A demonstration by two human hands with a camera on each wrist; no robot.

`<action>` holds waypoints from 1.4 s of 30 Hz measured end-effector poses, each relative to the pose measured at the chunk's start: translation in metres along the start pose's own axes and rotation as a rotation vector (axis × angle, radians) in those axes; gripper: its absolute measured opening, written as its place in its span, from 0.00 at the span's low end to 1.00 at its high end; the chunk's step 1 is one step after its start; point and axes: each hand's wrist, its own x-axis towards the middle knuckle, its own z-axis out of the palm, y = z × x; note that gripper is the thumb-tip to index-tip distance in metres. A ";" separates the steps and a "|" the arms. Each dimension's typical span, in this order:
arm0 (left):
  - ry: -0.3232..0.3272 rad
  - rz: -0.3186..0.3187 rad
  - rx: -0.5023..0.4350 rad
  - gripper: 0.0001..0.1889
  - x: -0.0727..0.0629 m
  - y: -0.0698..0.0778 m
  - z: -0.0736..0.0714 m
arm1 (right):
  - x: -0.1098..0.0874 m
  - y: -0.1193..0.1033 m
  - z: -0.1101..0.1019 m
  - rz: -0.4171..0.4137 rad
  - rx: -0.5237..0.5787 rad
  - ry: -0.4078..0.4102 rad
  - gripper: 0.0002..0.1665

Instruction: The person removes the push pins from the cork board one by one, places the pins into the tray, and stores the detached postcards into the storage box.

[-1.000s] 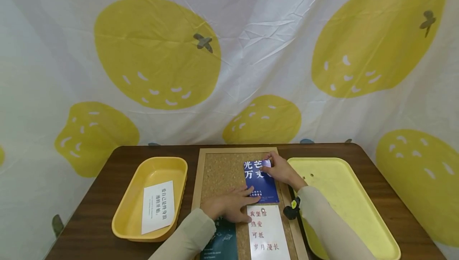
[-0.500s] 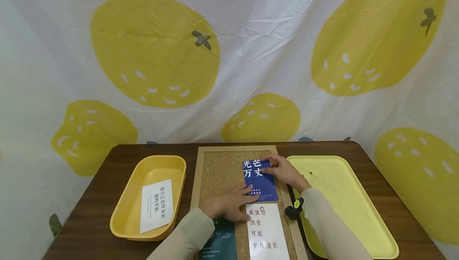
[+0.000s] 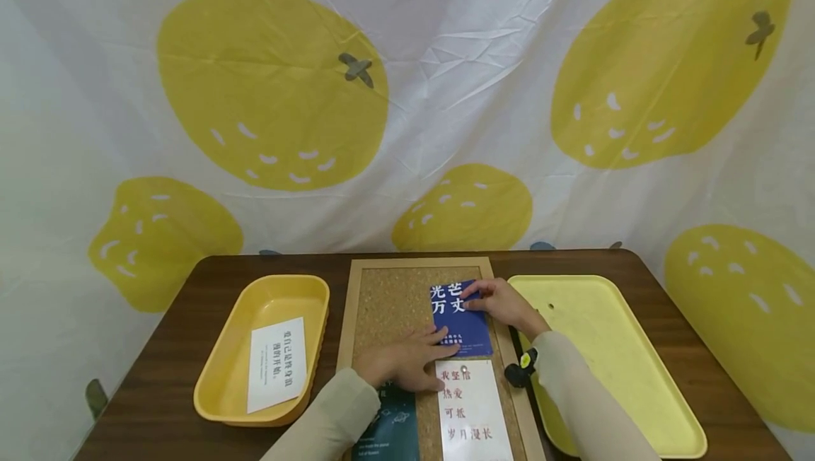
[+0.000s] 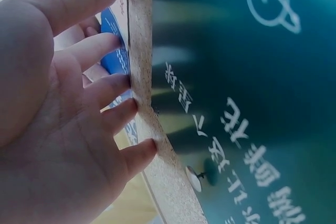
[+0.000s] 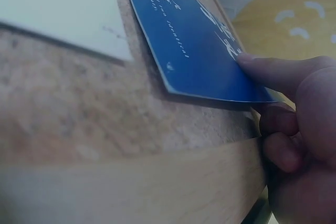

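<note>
A blue card (image 3: 463,327) with white lettering lies at the upper right of a cork board (image 3: 388,298). My left hand (image 3: 407,362), fingers spread, rests across the board, fingertips reaching the blue card's lower part. My right hand (image 3: 499,300) is at that card's upper right, thumb and index tips close together on its face; anything pinched between them is hidden. In the right wrist view the thumb (image 5: 278,72) touches the blue card, the other fingers curl by its edge. Below are a white card (image 3: 474,411) with red lettering and a dark green card (image 3: 388,429), partly under my left arm.
Left of the board stands a deep yellow bin (image 3: 219,369) holding a white printed card (image 3: 276,365). On the right is a pale yellow tray (image 3: 627,355) with a small dark pin-like piece (image 3: 551,305). A thumbtack (image 4: 194,179) sticks in the green card.
My right thumb and index tips have shifted slightly left and down over the blue card, the index leaving its top edge. My left hand has stayed in place. The view has tilted slightly.
</note>
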 end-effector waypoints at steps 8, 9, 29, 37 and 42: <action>0.016 0.004 -0.007 0.34 0.000 0.001 0.000 | 0.003 0.001 -0.001 0.012 -0.005 -0.007 0.07; 0.021 0.007 -0.007 0.34 0.001 0.001 0.001 | 0.003 0.001 -0.002 0.012 -0.003 -0.006 0.07; 0.113 0.032 0.014 0.31 -0.002 -0.002 0.003 | 0.001 -0.002 0.000 0.032 0.052 0.000 0.07; 0.157 0.065 0.025 0.30 -0.013 0.003 -0.002 | 0.002 0.001 0.001 0.048 0.041 0.001 0.06; 0.181 0.097 0.009 0.30 -0.022 0.005 -0.007 | 0.001 0.001 0.002 0.057 0.036 0.001 0.06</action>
